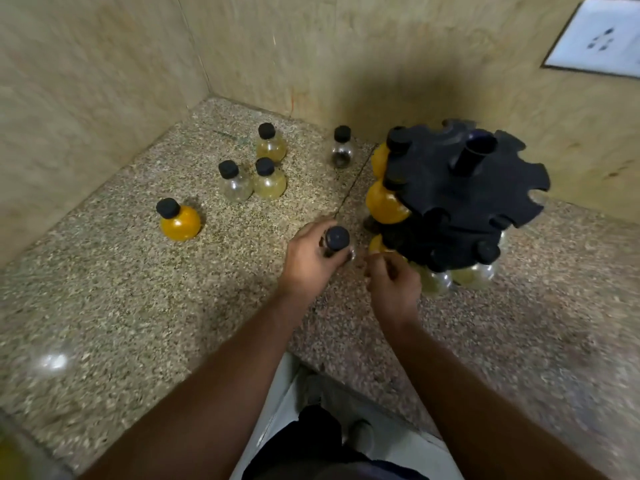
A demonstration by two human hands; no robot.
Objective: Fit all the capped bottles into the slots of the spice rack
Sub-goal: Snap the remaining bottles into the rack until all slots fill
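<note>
While the left hand point(313, 258) is wrapped around an upright bottle point(336, 241) just left of the spice rack point(457, 192), free slots sit up and to its right; the right hand point(393, 278), loosely curled and empty, is nearer the rack.

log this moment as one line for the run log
left hand: holds capped bottle | right hand: empty, beside spice rack | five loose bottles on counter

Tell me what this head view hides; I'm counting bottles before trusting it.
- Held bottle: body covered by left hand.
- Spice rack: far-side slots hidden behind its own discs.
- Right hand: curled and blurred, contents unclear.
- Lower-tier bottles: blurred, count uncertain.
</note>
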